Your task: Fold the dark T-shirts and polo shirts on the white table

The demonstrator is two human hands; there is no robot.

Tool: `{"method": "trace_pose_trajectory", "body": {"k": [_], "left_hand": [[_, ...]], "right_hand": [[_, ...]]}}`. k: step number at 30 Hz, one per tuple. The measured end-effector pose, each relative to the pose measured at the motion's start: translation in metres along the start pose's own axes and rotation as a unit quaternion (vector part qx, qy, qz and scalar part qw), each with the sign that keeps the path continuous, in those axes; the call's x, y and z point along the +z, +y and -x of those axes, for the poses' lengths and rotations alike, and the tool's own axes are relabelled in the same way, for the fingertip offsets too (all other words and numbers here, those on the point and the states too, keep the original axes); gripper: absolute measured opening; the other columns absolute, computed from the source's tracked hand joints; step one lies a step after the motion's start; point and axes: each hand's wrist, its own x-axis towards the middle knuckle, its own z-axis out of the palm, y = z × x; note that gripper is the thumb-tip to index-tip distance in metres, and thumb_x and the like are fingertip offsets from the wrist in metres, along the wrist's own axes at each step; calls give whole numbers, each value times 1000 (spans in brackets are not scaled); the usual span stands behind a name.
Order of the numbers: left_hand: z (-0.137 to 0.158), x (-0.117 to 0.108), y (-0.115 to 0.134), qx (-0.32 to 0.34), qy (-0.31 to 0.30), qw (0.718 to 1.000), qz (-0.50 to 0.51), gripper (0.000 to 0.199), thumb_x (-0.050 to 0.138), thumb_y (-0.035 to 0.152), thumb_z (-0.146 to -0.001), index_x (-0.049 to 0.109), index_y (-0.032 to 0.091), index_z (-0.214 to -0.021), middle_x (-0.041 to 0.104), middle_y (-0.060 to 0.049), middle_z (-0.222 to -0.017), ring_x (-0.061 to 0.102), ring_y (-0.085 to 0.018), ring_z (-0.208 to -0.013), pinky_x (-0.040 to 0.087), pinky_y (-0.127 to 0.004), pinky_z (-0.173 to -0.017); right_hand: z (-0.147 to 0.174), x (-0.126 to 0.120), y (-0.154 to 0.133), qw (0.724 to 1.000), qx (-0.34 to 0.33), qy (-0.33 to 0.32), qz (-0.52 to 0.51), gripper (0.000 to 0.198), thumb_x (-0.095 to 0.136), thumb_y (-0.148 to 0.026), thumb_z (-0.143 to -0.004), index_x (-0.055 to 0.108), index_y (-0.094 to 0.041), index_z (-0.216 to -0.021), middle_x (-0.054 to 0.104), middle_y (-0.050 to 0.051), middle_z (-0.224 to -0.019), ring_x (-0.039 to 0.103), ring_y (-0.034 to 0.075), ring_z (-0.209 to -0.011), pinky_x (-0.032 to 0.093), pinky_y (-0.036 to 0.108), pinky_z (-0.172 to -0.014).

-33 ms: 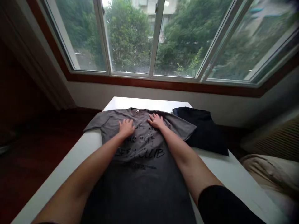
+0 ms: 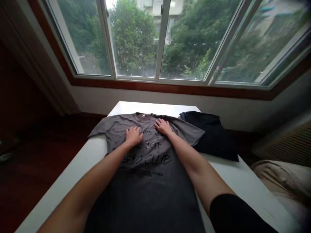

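A grey T-shirt with black lettering lies spread face up, its collar at the far end and its sleeves out to both sides. My left hand rests on the chest, left of the top line of print, fingers apart and palm down. To the right, just below the collar, my right hand lies flat on the fabric with its fingers spread. Neither hand grips the cloth. Under the shirt's right sleeve edge sits a dark folded garment. My forearms cover part of the shirt's sides and some letters.
The white table carries both garments and shows along its left, far and right sides. Beyond it are a wall and a wide window with a brown frame. A beige crumpled cloth is at the right. A curtain hangs at the left.
My left hand has shifted slightly right and a little toward me across the shirt's chest, covering more of the lettering. My right hand stays in nearly the same place.
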Motion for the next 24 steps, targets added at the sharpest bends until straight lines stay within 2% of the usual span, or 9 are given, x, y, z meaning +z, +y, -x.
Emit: {"method": "trace_pose_trajectory", "body": {"k": [3,6,10,14,17,19,21,22,24], "left_hand": [[59,13,0,90,2,996,12,50,54,46,-103,58,25,-148,48,-12,-162,36,-35,-152,25,-61,-125],[113,6,-26,133,20,991,27,49,49,45,-106,57,26,-150,48,-10,-162,38,-32,-151,27,-60,-126],[184,-24,-61,132,55,989,38,47,47,43,-107,57,24,-149,54,-11,-156,46,-30,-146,33,-56,-125],[246,-47,-80,195,18,981,9,46,53,40,-103,57,30,-148,55,-6,-155,52,-28,-141,37,-49,-124],[265,-57,-109,121,45,992,-7,47,55,44,-101,59,26,-144,57,-10,-151,52,-32,-139,40,-49,-121],[265,-65,-136,32,59,998,-2,52,55,51,-97,60,20,-138,59,-16,-144,54,-36,-135,41,-51,-117],[260,-71,-162,-38,13,999,31,57,55,58,-93,60,17,-132,65,-16,-129,61,-36,-123,47,-49,-108],[258,-74,-172,-65,-27,996,61,59,55,60,-91,59,17,-131,68,-14,-118,65,-34,-112,51,-45,-100],[256,-78,-186,-100,-98,982,130,63,55,59,-87,52,19,-135,68,-6,-98,68,-28,-92,53,-37,-83]], "right_hand": [[31,-3,-8,997,-53,55,-21,48,48,-43,-109,57,-21,-151,44,14,-163,41,29,-151,26,52,-127],[82,-5,-22,987,-114,79,-76,41,52,-39,-107,65,-20,-142,53,14,-156,50,28,-143,35,47,-124],[183,-13,-51,958,-241,50,-145,40,57,-41,-106,65,-22,-140,52,13,-156,49,28,-143,39,48,-121],[290,-36,-83,936,-311,4,-161,41,58,-39,-105,59,-24,-144,49,13,-156,45,29,-144,34,53,-122],[351,-60,-102,939,-304,-48,-151,28,63,-41,-101,68,-22,-120,63,13,-131,57,28,-121,44,48,-109],[382,-73,-111,945,-280,-111,-129,35,72,-53,-93,68,-21,-107,65,10,-115,59,27,-105,48,43,-96],[406,-78,-116,946,-268,-155,-92,50,81,-63,-81,66,-21,-104,65,9,-110,59,27,-100,47,42,-92],[414,-77,-118,947,-268,-163,-69,49,82,-61,-79,66,-22,-104,65,8,-110,59,28,-99,46,42,-91],[426,-69,-119,948,-273,-161,-22,29,77,-42,-87,64,-21,-103,65,7,-106,60,26,-95,44,40,-88]]}}
